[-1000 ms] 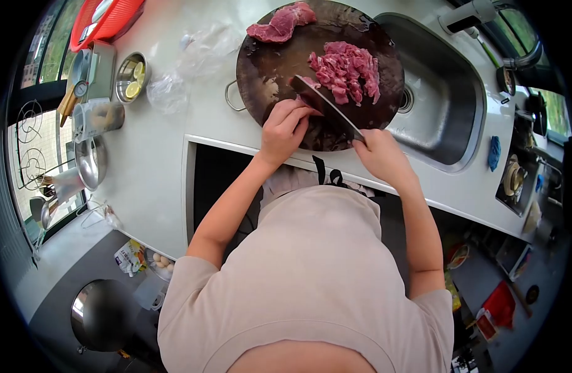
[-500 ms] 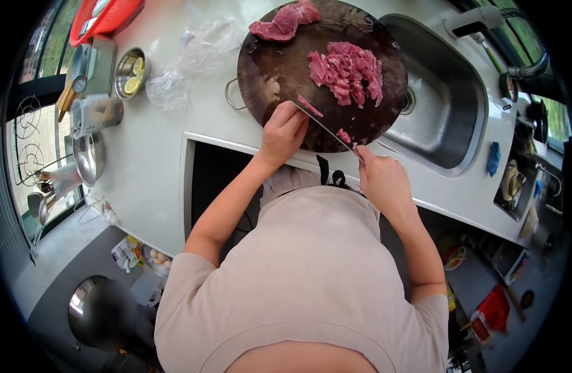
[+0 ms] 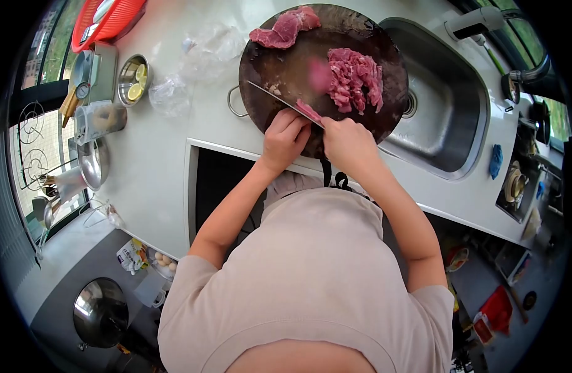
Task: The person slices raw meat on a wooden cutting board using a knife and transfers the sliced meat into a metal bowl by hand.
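My right hand [image 3: 349, 144] is closed around the handle of a knife [image 3: 275, 97], its blade slanting up and left over the round dark cutting board [image 3: 267, 68]. A strip of raw meat [image 3: 309, 111] lies along the blade near my right hand. My left hand [image 3: 286, 142] is beside the blade at the board's near edge, fingers curled together; whatever is under them is hidden. A pile of cut meat [image 3: 355, 81] sits on the board's right half. A blurred pink piece [image 3: 319, 74] shows at the pile's left. One larger meat slab [image 3: 286, 28] lies at the far edge.
A steel sink [image 3: 444, 93] with a faucet [image 3: 475, 23] adjoins the board on the right. Leftward on the counter are crumpled plastic bags [image 3: 169, 94], a steel bowl with lemon slices [image 3: 133, 79], a clear container [image 3: 100, 120] and a red basket [image 3: 115, 23].
My right hand has moved left and upward with the knife, whose tip now reaches farther left across the board. The blurred pink piece has appeared beside the pile. My left hand is slightly lower.
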Action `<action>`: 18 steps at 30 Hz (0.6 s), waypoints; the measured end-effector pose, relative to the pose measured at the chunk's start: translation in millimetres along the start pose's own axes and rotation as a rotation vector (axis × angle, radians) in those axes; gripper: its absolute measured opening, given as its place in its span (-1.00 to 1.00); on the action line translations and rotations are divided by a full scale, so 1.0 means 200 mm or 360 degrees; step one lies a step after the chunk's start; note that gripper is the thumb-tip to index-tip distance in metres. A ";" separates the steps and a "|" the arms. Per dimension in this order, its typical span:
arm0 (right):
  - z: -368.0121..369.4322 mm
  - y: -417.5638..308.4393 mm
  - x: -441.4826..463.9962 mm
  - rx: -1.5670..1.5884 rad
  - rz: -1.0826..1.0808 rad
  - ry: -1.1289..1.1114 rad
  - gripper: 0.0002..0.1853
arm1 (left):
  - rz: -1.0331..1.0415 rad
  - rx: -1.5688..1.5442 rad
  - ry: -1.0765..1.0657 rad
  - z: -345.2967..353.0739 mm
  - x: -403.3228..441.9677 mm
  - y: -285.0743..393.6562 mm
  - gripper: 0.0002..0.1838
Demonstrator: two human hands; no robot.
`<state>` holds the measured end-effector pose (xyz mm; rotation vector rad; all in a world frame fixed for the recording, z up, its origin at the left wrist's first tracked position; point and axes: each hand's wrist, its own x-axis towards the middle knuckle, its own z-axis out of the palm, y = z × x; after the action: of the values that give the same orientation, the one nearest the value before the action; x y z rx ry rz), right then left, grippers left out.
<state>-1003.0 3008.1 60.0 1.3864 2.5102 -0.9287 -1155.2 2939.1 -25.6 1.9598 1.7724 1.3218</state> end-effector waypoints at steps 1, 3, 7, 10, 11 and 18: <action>-0.02 0.05 -0.07 -0.0033 0.0042 -0.0005 -0.81 | 0.0020 -0.0007 0.0041 0.00 0.01 0.01 -0.76; -0.10 0.20 -0.19 0.0118 0.0106 -0.0077 -0.77 | 0.0047 -0.0027 0.0071 0.00 0.02 0.02 -0.76; -0.15 0.38 -0.26 0.0333 0.0211 -0.0079 -0.76 | 0.0106 -0.0072 0.0068 0.01 0.00 -0.01 -0.75; -0.12 0.28 -0.32 0.0311 0.0193 0.0118 -0.75 | 0.0187 -0.0050 0.0096 0.00 -0.03 -0.03 -0.74; -0.11 0.23 -0.34 0.0269 0.0154 0.0090 -0.75 | 0.0178 -0.0047 0.0081 -0.01 -0.03 -0.03 -0.73; -0.07 0.15 -0.36 -0.0109 0.0062 -0.0117 -0.74 | 0.0056 -0.0059 0.0014 -0.02 0.01 0.01 -0.69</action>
<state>-935.2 2976.6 85.2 1.3504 2.4291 -0.8615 -1156.2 2938.4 -20.2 1.9778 1.7124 1.3661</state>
